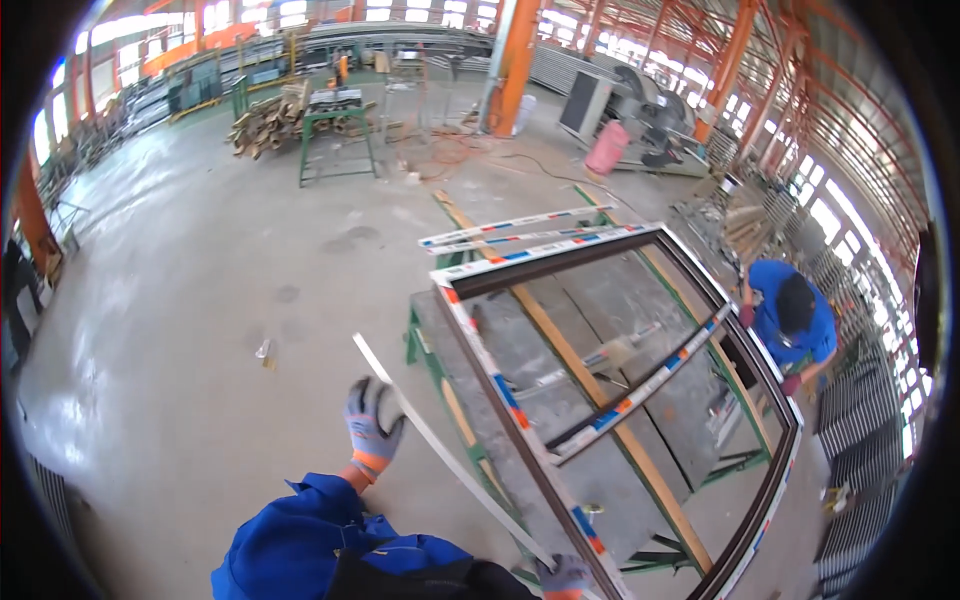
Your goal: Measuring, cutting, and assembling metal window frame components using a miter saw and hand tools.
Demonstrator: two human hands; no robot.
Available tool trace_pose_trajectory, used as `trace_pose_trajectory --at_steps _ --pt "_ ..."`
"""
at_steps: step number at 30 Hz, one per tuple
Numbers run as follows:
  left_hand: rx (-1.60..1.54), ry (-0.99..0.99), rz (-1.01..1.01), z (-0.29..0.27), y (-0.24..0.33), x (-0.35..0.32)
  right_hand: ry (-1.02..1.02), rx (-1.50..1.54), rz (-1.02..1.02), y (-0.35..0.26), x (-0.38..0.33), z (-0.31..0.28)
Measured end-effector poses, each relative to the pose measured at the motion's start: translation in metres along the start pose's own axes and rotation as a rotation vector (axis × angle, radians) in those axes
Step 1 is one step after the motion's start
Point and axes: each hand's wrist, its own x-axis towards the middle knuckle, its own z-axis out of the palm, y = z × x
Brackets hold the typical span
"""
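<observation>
A long, thin white strip [440,447] runs slantwise along the near left side of a large frame. My left hand [372,424], in a grey glove with an orange cuff, is beside the strip's upper part. Its dark fingertips are curved and apart; whether they touch the strip I cannot tell. Down at the lower edge, my right hand [564,575], gloved alike, is closed around the strip's lower end, close to the frame. The dark brown frame [497,374], with a crossbar and printed white protective film, lies across a work stand.
Green stands with wooden battens [553,335] carry the frame. A co-worker in blue [790,315] bends at its right side. Film-covered bars [515,226] lie beyond it. Farther off are a green table [335,112], stacked wood [270,122], an orange column [512,70] and a pink container [606,148].
</observation>
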Motion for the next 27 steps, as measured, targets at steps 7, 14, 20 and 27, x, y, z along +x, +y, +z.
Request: trace_pose_trajectory --at_steps 7,14,20,27 --pt "-1.285 0.119 -1.338 -0.030 -0.174 0.008 -0.232 0.054 -0.424 -0.176 0.056 0.096" --pt "-0.950 0.668 -0.921 -0.121 -0.254 0.050 -0.195 -0.050 -0.467 -0.185 0.111 0.173" --pt "-0.344 0.568 -0.530 -0.161 -0.331 0.100 -0.791 0.333 -0.219 -0.085 0.202 0.280" --pt "0.212 -0.134 -1.131 -0.172 -0.429 0.022 -0.853 0.623 0.554 -0.233 0.337 0.316"
